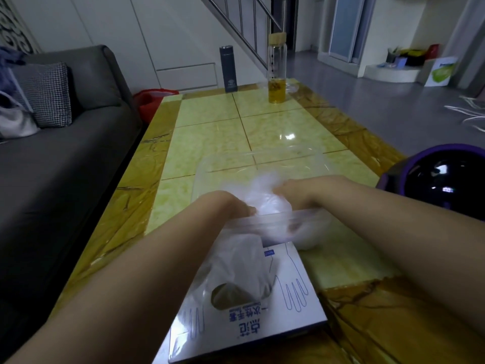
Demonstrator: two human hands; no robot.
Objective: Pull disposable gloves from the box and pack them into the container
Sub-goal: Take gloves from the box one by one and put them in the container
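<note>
Your left hand curled down over a crumpled wad of clear gloves, thumb and fingers gripping its near edge. Your right hand met the same wad from the other side, but its fingers were buried in the plastic, so I cannot tell whether they were closed or spread. Both hands and the wad sat inside the clear container, over its near half. The box lay flat just in front of the container, its far end touching or slipping under the container's near wall. More clear film trailed up out of the box's oval opening toward your left wrist. All of this rested on the yellow-green tiled tabletop. At its far end stood a glass bottle with amber liquid at the bottom and, well apart to its left, a dark flask. A grey sofa with a checked cushion ran along the left. A glossy dark dome with a purple rim sat at the right edge.
</note>
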